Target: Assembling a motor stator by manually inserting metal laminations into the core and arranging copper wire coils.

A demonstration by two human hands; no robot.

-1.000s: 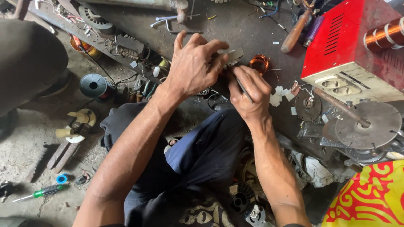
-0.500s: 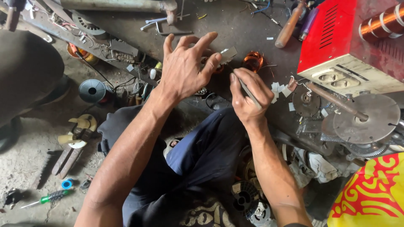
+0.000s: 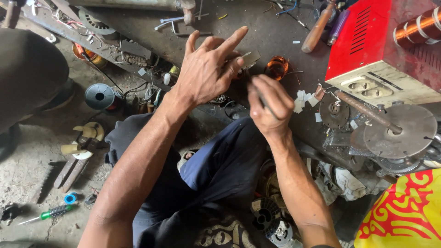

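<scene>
The right hand [image 3: 270, 104] is curled tight around a thin dark tool [image 3: 262, 98], fingers pressed together. The left hand [image 3: 207, 71] has its fingers spread, the lower ones touching a pale card strip [image 3: 249, 57] just beside a copper coil [image 3: 277, 67]; what else it grips I cannot tell. The coil lies on the dark floor between both hands and the red box [image 3: 367, 41]. Clutter crowds every edge: a geared disc [image 3: 404, 131] right, a spool [image 3: 99, 96] left. Bare concrete opens only at lower left.
</scene>
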